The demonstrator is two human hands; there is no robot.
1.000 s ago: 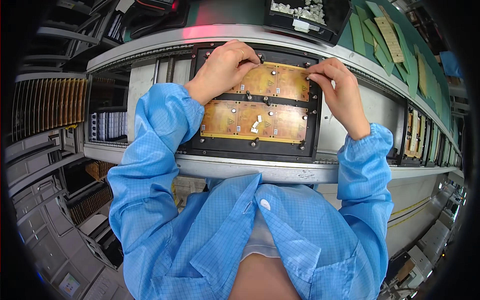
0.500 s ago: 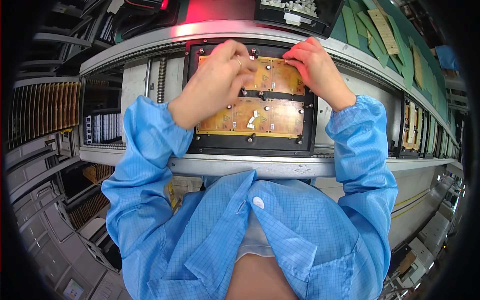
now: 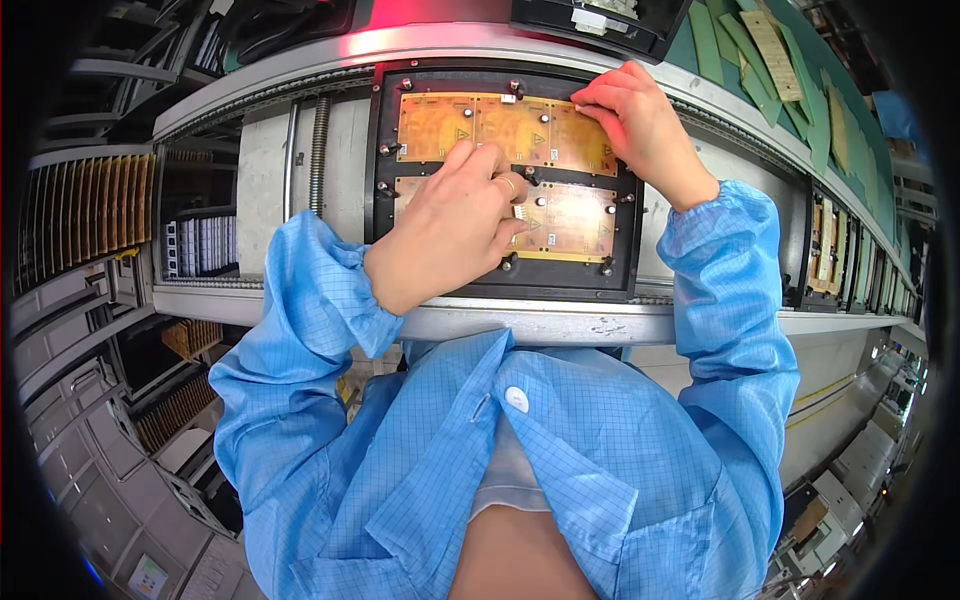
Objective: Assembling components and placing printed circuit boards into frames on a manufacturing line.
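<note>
Copper-toned boards [image 3: 500, 128] run nine-to-three in your black fixture [image 3: 377, 150]; your left hand [image 3: 450, 235] covers the lower board, fingers curled, your right hand [image 3: 635, 120] pinching the upper board's three-o'clock corner.

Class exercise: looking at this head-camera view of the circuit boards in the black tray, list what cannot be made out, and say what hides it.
- Head view: left part of the lower circuit board, covered by the left hand.
- Top right corner of the upper circuit board, under the right hand.
- The bin above the black tray, cut off by the top edge.
</note>
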